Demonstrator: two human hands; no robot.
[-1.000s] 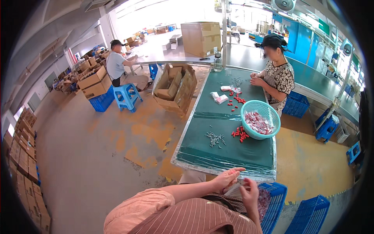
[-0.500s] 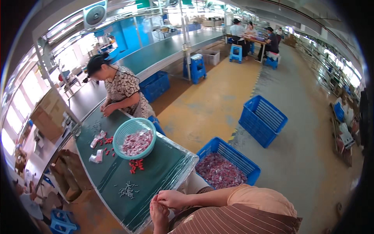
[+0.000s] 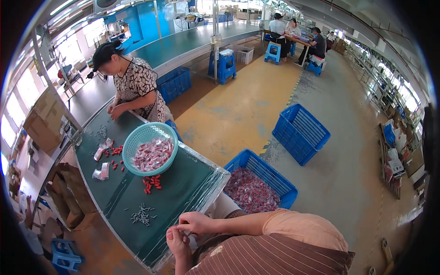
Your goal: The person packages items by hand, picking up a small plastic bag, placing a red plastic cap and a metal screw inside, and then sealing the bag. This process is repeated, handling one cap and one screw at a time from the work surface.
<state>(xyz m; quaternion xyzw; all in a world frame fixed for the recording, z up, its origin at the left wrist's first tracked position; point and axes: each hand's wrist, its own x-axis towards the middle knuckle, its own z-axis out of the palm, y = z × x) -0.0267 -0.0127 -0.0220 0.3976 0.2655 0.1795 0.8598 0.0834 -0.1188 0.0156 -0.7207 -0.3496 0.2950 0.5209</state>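
Both my hands are closed and meet at the fingertips by the table's near edge, low in the view. My left hand (image 3: pixel 179 245) is the lower one, and my right hand (image 3: pixel 198 223) reaches in from the right above it. Something small sits between their fingers, too hidden to name. On the green table (image 3: pixel 183 190) just beyond lies a loose pile of small grey metal pins (image 3: pixel 142 215). Farther up are small red pieces (image 3: pixel 151 184) beside a mint-green plastic colander (image 3: pixel 129 145), which holds many clear packets (image 3: pixel 153 155) with red contents.
A co-worker (image 3: pixel 135 85) stands at the table's far end, hands together over it. Clear bags (image 3: pixel 101 172) lie left of the colander. A blue crate (image 3: pixel 275 176) full of red-and-clear packets is beside the table; another blue crate (image 3: pixel 300 133) stands behind it. People sit around a farther table.
The whole view has shifted, so the table and crates appear higher and farther left. My hands stay together at the table edge, with the fingers slightly repositioned.
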